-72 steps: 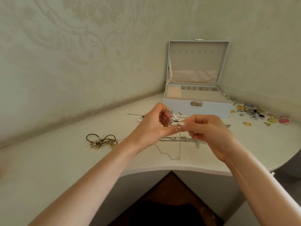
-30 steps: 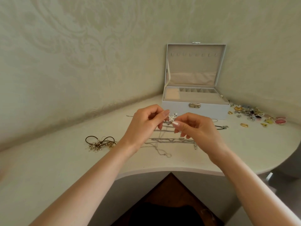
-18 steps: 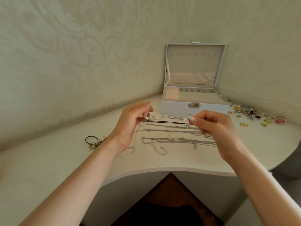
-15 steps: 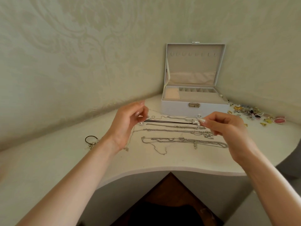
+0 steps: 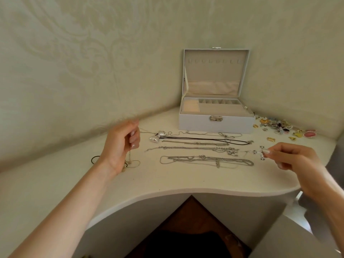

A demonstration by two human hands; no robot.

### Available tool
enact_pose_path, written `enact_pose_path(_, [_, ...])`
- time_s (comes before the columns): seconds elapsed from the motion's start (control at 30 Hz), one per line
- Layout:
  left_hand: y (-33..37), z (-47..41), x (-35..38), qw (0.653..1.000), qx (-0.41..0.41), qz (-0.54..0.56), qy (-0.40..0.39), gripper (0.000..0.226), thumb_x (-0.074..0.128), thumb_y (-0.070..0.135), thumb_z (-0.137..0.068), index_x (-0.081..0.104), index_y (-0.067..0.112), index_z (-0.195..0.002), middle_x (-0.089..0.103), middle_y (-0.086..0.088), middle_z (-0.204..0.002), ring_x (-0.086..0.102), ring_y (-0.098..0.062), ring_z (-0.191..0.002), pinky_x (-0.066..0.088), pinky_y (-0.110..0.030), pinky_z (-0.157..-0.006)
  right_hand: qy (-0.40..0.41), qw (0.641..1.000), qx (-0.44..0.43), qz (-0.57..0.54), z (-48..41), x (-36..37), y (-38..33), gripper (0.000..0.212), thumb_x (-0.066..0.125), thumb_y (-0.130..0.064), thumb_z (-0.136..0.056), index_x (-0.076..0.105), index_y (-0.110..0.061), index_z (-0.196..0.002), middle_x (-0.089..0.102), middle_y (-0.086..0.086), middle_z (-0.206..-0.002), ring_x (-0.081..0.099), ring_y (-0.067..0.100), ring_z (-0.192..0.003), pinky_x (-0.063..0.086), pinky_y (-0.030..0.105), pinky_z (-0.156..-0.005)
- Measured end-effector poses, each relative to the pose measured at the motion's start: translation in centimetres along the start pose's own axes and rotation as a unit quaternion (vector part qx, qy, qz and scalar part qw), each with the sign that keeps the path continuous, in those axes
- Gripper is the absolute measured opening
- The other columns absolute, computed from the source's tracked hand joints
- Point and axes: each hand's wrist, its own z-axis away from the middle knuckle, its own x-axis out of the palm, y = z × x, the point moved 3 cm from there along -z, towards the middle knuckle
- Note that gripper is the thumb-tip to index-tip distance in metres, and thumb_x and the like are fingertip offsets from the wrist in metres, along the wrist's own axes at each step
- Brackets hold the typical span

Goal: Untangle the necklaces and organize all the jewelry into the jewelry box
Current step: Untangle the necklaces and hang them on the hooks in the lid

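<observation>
Left hand [image 5: 121, 144] pinches 1 end of the fine charm necklace [image 5: 255, 151], right hand [image 5: 292, 159] pinches the charm end; it spans crosswise between them. Open jewelry box [image 5: 216, 125] sits beyond, probably nearer the right hand.

A single wide-angle view is taken from head height, aimed forward and down over the curved front edge of the bench [image 5: 167, 179] toward its back corner, from close by.

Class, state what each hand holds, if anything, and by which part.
Both seem to hold one thin silver chain necklace: the left hand pinches its plain chain end, the right hand pinches the end with small charms.
</observation>
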Motion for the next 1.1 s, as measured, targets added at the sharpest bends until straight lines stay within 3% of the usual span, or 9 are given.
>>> enact_pose_path(0.17, [0.5, 0.2, 0.8, 0.997, 0.022, -0.064, -0.024, 0.037, 0.052, 0.024, -0.088, 0.043, 0.018, -0.052, 0.040, 0.002, -0.048, 0.028, -0.011, -0.044, 0.024, -0.021, -0.044, -0.015, 1.000, -0.001, 0.003, 0.2, 0.3, 0.0, 0.011, 0.067, -0.006, -0.080, 0.068, 0.000, -0.072, 0.041, 0.009, -0.056, 0.030, 0.018, -0.057, 0.025, 0.029, -0.060])
enact_pose_path(0.33, [1.7, -0.2, 0.2, 0.997, 0.034, -0.064, -0.011, 0.030, 0.054, 0.033, -0.079, 0.044, 0.015, -0.058, 0.042, 0.003, -0.049, 0.028, -0.011, -0.045, 0.027, -0.018, -0.042, 0.010, 1.000, -0.005, -0.014, 0.2, -0.3, 0.0, 0.018, 0.069, -0.010, -0.077, 0.065, 0.007, -0.075, 0.038, 0.012, -0.061, 0.028, 0.020, -0.059, 0.026, 0.030, -0.063])
enact_pose_path(0.43, [2.0, -0.3, 0.2, 0.998, 0.034, -0.056, -0.001, 0.029, 0.055, 0.034, -0.078, 0.045, 0.015, -0.059, 0.045, 0.004, -0.049, 0.030, -0.009, -0.043, 0.028, -0.016, -0.041, 0.005, 1.000, -0.009, -0.025, 0.2, -0.2, -0.1, 0.014, 0.069, -0.011, -0.078, 0.066, 0.001, -0.071, 0.039, 0.010, -0.057, 0.029, 0.020, -0.058, 0.027, 0.029, -0.062])
enact_pose_path(0.5, [2.2, -0.3, 0.6, 0.997, 0.038, -0.061, 0.004, 0.030, 0.056, 0.033, -0.081, 0.047, 0.014, -0.059, 0.047, 0.003, -0.050, 0.032, -0.008, -0.043, 0.028, -0.016, -0.041, -0.008, 0.999, -0.018, -0.036, 0.3, 0.2, -0.3, 0.018, 0.073, -0.020, -0.074, 0.068, -0.003, -0.069, 0.038, 0.009, -0.056, 0.030, 0.020, -0.057, 0.030, 0.028, -0.063])
enact_pose_path(0.6, [2.5, 0.1, 1.5, 0.994, 0.052, -0.099, -0.001, 0.032, 0.055, 0.024, -0.091, 0.054, 0.013, -0.062, 0.050, 0.004, -0.051, 0.034, -0.009, -0.046, 0.027, -0.017, -0.044, -0.032, 0.998, -0.038, -0.040, 0.3, 1.0, -0.6, 0.054, 0.083, -0.053, -0.049, 0.071, -0.006, -0.072, 0.043, 0.008, -0.056, 0.036, 0.016, -0.054, 0.040, 0.020, -0.060])
enact_pose_path(0.7, [2.3, 0.7, 2.7, 0.985, 0.061, -0.155, -0.053, 0.028, 0.055, 0.023, -0.091, 0.062, 0.011, -0.067, 0.051, 0.005, -0.052, 0.036, -0.007, -0.051, 0.028, -0.016, -0.048, -0.067, 0.995, -0.057, -0.042, 0.5, 2.5, -1.4, 0.060, 0.083, -0.059, -0.041, 0.072, -0.009, -0.072, 0.044, 0.008, -0.056, 0.036, 0.015, -0.054, 0.039, 0.016, -0.056])
enact_pose_path(0.87, [1.3, 1.4, 4.6, 0.955, 0.071, -0.252, -0.142, 0.019, 0.062, 0.024, -0.086, 0.070, 0.012, -0.075, 0.055, 0.010, -0.053, 0.047, -0.002, -0.057, 0.038, -0.010, -0.060, -0.113, 0.989, -0.062, -0.066, 1.0, 4.9, -3.5, 0.024, 0.076, -0.036, -0.057, 0.072, -0.014, -0.064, 0.043, 0.003, -0.051, 0.033, 0.017, -0.054, 0.031, 0.029, -0.059])
enact_pose_path(0.97, [1.0, 1.2, 5.3, 0.917, 0.099, -0.357, -0.147, 0.013, 0.067, 0.031, -0.084, 0.070, 0.023, -0.073, 0.059, 0.012, -0.053, 0.047, -0.002, -0.055, 0.037, -0.023, -0.062, -0.122, 0.988, -0.071, -0.069, 0.9, 5.7, -4.6, 0.024, 0.077, -0.034, -0.055, 0.070, -0.013, -0.064, 0.046, 0.007, -0.055, 0.034, 0.019, -0.056, 0.031, 0.027, -0.057])
enact_pose_path(1.1, [0.7, 1.1, 6.7, 0.857, 0.086, -0.472, -0.189, 0.012, 0.069, 0.038, -0.081, 0.066, 0.027, -0.076, 0.060, 0.015, -0.053, 0.048, 0.001, -0.051, 0.036, -0.026, -0.059, -0.133, 0.985, -0.086, -0.064, 0.6, 6.4, -5.8, 0.022, 0.077, -0.031, -0.057, 0.070, -0.012, -0.066, 0.054, 0.001, -0.055, 0.039, 0.014, -0.054, 0.035, 0.023, -0.055])
